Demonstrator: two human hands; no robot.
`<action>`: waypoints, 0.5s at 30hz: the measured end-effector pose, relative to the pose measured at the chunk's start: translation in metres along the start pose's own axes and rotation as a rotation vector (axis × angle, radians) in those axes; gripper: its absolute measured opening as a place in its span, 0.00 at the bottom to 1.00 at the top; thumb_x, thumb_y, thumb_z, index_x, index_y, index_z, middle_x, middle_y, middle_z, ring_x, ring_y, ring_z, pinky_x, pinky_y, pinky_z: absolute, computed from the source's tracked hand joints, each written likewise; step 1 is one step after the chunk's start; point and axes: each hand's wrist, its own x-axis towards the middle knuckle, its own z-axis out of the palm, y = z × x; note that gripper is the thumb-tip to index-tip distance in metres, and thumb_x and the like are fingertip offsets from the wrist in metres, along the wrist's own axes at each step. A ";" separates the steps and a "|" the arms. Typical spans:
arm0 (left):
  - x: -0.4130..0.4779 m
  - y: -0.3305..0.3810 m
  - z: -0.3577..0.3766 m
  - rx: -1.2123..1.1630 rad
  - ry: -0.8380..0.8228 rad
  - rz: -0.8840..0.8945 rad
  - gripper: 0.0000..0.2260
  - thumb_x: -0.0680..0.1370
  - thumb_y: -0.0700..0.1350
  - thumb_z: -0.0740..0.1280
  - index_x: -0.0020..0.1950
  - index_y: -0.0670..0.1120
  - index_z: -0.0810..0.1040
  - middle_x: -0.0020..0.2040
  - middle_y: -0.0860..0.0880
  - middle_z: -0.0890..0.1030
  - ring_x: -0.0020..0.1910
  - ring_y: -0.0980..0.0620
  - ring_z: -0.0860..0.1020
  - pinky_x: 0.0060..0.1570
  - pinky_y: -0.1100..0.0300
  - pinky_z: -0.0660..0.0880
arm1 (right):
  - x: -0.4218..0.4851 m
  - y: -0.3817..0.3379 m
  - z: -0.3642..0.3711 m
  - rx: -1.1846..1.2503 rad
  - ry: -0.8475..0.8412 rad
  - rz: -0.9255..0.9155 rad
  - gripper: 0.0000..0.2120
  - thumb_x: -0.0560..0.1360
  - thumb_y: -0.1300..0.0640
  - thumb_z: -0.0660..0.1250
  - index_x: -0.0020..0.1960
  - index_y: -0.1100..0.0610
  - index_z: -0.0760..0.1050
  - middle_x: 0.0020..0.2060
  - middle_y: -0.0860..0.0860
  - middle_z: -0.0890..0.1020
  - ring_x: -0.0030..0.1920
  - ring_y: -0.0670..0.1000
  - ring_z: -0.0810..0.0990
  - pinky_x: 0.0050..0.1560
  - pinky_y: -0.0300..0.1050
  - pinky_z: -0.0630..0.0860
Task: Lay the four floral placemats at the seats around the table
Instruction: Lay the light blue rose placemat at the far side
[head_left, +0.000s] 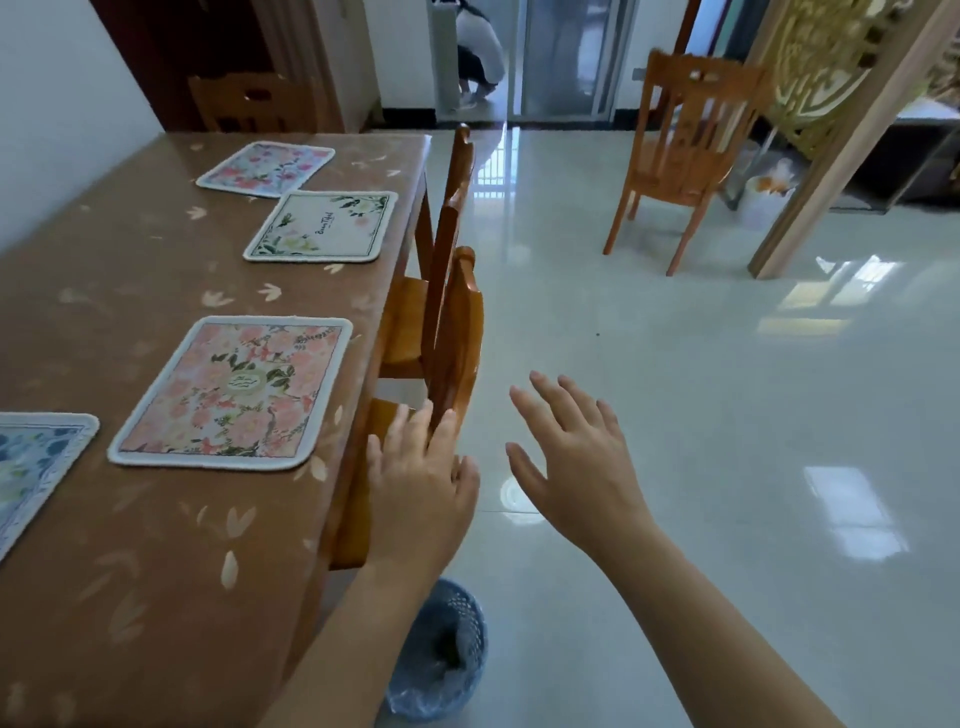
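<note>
Brown glossy tabletop (156, 545) with a pale petal print fills the left of the scene, and all four mats lie flat on it. The pink floral placemat with a white border (234, 392) sits nearest us along the right edge. The blue floral placemat (31, 462) is at the near left and partly cut off by the frame. Farther away lie the white placemat with green leaves (322, 226) and, beyond it, the pastel pink-and-blue placemat (266, 169).

Both our hands are off the tabletop, to the right of it. The left hand (421, 478) is relaxed, its fingers spread and holding nothing. Its fingertips reach the back of the orange wooden chair (457, 332) tucked at the right edge, though we cannot tell if they touch it. The right hand (576, 462) is also loose and empty, and hovers over the pale tiled floor (675, 415).

The mats all lie to the left of the hands, and the pink one is the closest. Its long axis appears to run near to far, parallel to the tabletop's right edge. The left hand is clearly the nearer one. We judge the laying done or nearly so. Any straightening would mean reaching left with that hand, across the chair back.
</note>
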 end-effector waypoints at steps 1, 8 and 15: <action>0.002 0.010 0.003 0.003 0.006 -0.008 0.20 0.74 0.50 0.59 0.62 0.42 0.75 0.63 0.39 0.75 0.64 0.37 0.70 0.62 0.35 0.61 | 0.001 0.011 -0.005 -0.004 -0.017 -0.016 0.23 0.76 0.47 0.59 0.69 0.53 0.63 0.71 0.54 0.65 0.71 0.58 0.60 0.69 0.60 0.57; 0.026 0.049 0.021 0.068 0.010 -0.047 0.22 0.75 0.52 0.57 0.64 0.42 0.73 0.64 0.39 0.74 0.65 0.38 0.69 0.63 0.36 0.61 | 0.024 0.060 -0.020 0.024 -0.036 -0.082 0.23 0.77 0.47 0.58 0.70 0.53 0.62 0.71 0.53 0.64 0.72 0.57 0.59 0.69 0.59 0.56; 0.076 0.059 0.051 0.070 0.027 -0.118 0.22 0.75 0.53 0.56 0.65 0.43 0.72 0.66 0.40 0.72 0.67 0.39 0.67 0.65 0.40 0.57 | 0.077 0.093 -0.015 0.050 -0.060 -0.141 0.23 0.76 0.49 0.61 0.68 0.55 0.65 0.70 0.55 0.67 0.71 0.59 0.61 0.68 0.59 0.59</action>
